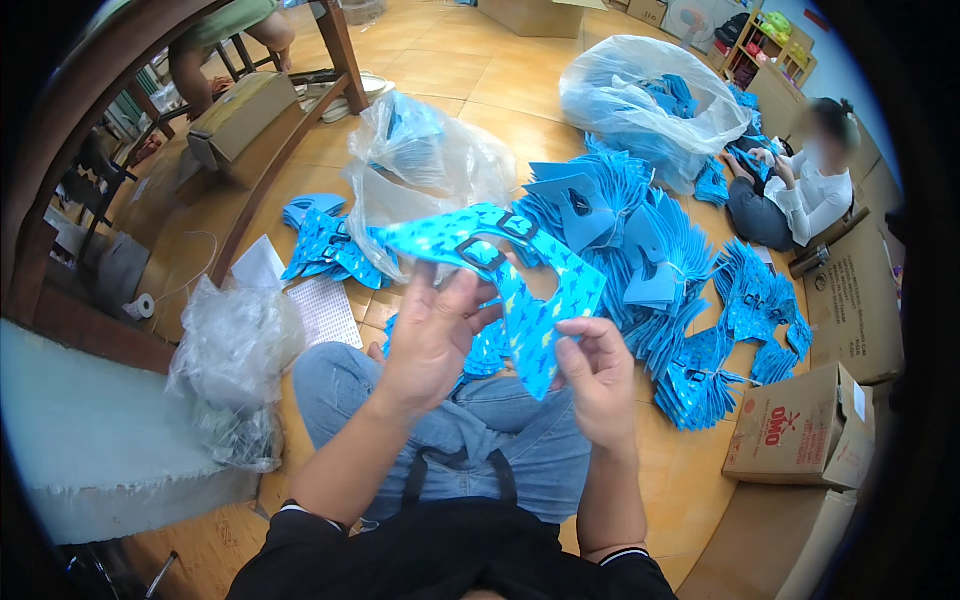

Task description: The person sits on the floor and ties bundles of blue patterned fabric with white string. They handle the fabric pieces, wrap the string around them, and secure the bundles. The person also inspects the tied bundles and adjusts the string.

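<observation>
A flat blue cut-out piece (532, 345) with a paler pattern is held up above my crossed legs. It looks like a mask, with two black-edged openings and a larger gap in its middle. My left hand (432, 335) is closed on its left part from below, fingers partly behind it. The thumb and fingers of my right hand (598, 375) pinch its lower right edge. Just beyond lie thick tied bundles of similar blue pieces (655, 265). A smaller stack (335, 245) of them sits to the left, and more patterned pieces (487, 352) lie below the held one.
A clear bag (450, 165) and a larger one (625, 110) hold blue pieces. Crumpled plastic (235, 335) and a printed sheet (328, 312) lie left. Cardboard boxes (790, 425) line the right. A seated person (815, 195) handles blue pieces. A wooden frame (255, 190) stands left.
</observation>
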Available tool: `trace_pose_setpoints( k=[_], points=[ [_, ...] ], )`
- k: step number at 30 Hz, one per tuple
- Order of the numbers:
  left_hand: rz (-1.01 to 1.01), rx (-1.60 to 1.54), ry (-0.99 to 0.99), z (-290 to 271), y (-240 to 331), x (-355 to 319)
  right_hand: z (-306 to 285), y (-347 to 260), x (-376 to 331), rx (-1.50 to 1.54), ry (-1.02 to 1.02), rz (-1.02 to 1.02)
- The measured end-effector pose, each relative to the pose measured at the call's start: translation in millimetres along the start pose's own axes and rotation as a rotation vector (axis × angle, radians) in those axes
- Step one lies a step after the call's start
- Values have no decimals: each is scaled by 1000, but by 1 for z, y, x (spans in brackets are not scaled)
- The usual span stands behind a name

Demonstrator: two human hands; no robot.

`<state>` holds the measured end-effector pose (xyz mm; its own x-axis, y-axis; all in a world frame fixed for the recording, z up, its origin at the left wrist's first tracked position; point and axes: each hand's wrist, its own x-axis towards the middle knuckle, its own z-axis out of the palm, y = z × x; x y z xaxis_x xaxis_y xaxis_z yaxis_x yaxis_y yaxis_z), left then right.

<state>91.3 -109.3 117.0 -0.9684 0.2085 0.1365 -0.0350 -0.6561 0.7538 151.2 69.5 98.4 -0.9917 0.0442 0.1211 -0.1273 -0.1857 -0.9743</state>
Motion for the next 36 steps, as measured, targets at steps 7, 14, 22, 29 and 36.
trace_pose_setpoints(
  k=[7, 14, 22, 29, 36],
  points=[
    [4, 19, -97, 0, -11, 3, 9, -7, -6, -210, -32, 66],
    [-44, 64, -100, 17, -28, -9, 14, -44, 4, -697, 162, -308],
    [49, 156, -128, 24, -35, -15, 20, -55, 10, -729, 173, -455],
    [89, 285, -164, 18, -41, -15, 15, -59, 7, -907, 160, -468],
    [137, 323, -119, 17, -45, -14, 17, -56, 5, -966, 159, -446]
  ],
)
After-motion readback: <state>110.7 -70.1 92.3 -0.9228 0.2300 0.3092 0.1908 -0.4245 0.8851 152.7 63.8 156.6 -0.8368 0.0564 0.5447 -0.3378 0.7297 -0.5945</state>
